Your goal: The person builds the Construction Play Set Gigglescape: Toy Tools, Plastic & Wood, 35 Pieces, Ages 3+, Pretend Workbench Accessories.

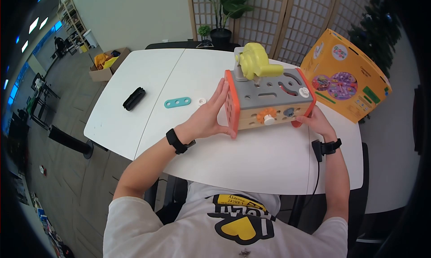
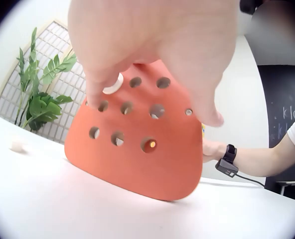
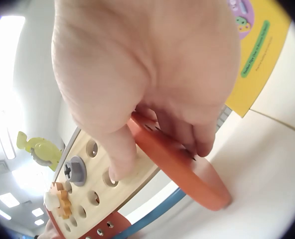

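A toy workbench (image 1: 269, 104) with a grey top, wooden sides and red-orange end panels stands on the white table. My left hand (image 1: 207, 116) presses along its left end panel (image 2: 132, 164), fingers straight, thumb at the front edge. At the other end, my right hand (image 1: 318, 121) grips the right end panel (image 3: 180, 167), with the thumb on the wooden front and fingers behind the panel. A yellow-green toy drill (image 1: 258, 62) sits on top. An orange gear (image 1: 266, 115) with a white knob and a grey-blue screw piece (image 3: 76, 171) are on the front.
Left of the workbench lie a teal strip with holes (image 1: 178, 102), a small white ring (image 1: 201, 101) and a black case (image 1: 134, 99). A large orange toy box (image 1: 345, 76) stands at the table's right. Behind the table is a potted plant (image 1: 221, 35).
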Motion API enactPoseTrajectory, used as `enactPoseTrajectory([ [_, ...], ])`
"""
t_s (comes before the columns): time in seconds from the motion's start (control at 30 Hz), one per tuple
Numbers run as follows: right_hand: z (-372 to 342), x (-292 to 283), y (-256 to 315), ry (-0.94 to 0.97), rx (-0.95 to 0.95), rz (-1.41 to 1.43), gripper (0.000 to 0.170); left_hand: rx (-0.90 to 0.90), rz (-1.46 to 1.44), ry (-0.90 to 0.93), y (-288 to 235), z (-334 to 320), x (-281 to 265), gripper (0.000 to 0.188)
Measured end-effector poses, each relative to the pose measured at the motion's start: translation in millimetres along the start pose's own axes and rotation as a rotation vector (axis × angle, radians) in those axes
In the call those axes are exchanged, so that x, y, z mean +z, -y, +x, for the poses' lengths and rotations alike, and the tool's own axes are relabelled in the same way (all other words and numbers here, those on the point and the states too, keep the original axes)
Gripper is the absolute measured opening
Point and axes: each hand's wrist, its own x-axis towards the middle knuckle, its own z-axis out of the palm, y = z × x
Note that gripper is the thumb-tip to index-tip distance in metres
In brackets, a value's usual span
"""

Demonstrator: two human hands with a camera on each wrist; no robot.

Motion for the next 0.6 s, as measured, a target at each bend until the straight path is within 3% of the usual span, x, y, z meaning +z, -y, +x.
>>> enactPoseTrajectory([
  [0.13,-0.5,11.5,-2.2,-0.140,-0.184,-0.029,0.052,-0.098,0.051,-0.028,3.5,8.6,0.3,0.121],
  [0.23,-2.9,17.4,10.0,-0.184,-0.249,-0.159,0.044,-0.073,-0.123,-0.172,8.8,22.3,-3.4,0.103],
  [0.33,-2.0,28.4,30.0,-0.285,-0.192,-0.199,0.043,-0.265,-0.219,-0.253,-9.2,32.0,-16.7,0.081],
  [0.37,-1.4,30.6,35.7,-0.326,-0.184,-0.210,0.043,-0.255,-0.140,-0.305,-5.3,35.3,-16.2,0.073],
  [0.6,4.1,37.4,66.3,-0.453,-0.132,-0.266,0.051,-0.513,-0.072,-0.163,-11.0,55.0,-39.3,0.080],
])
